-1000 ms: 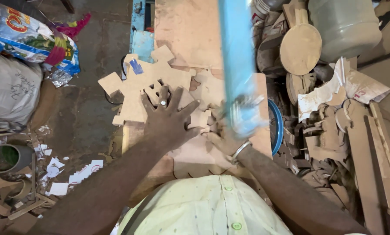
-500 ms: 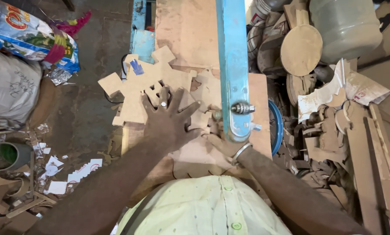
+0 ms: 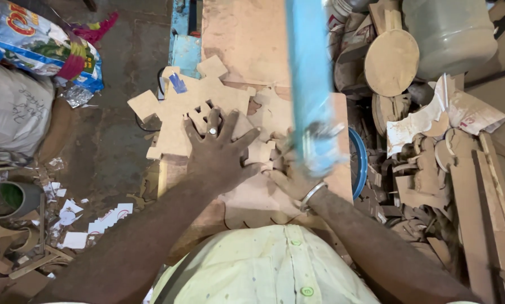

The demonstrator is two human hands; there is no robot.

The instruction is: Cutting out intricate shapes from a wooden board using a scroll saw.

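Head view looks straight down on the left hand (image 3: pixel 221 152), which lies flat with fingers spread wide, pressing on a cut wooden board (image 3: pixel 199 104) with jagged, puzzle-like lobes; a ring shows on one finger. That board rests on the wooden surface (image 3: pixel 247 39), its left part overhanging the edge above the dusty floor (image 3: pixel 123 157). Right hand (image 3: pixel 292 169), with a metal bangle (image 3: pixel 311 196) at the wrist, rests on the same board just beside the left one, but a blurred blue saw arm (image 3: pixel 311 84) crosses over it, so whether its fingers are spread or curled cannot be told. To the right lie piled wooden offcuts (image 3: pixel 427 169), a round wooden paddle shape (image 3: pixel 391 62) and a pale plastic jug (image 3: pixel 452 34). On the floor at left sit a printed sack (image 3: pixel 38 45), a grey bag (image 3: pixel 13 112) and scattered paper scraps (image 3: pixel 89 222).
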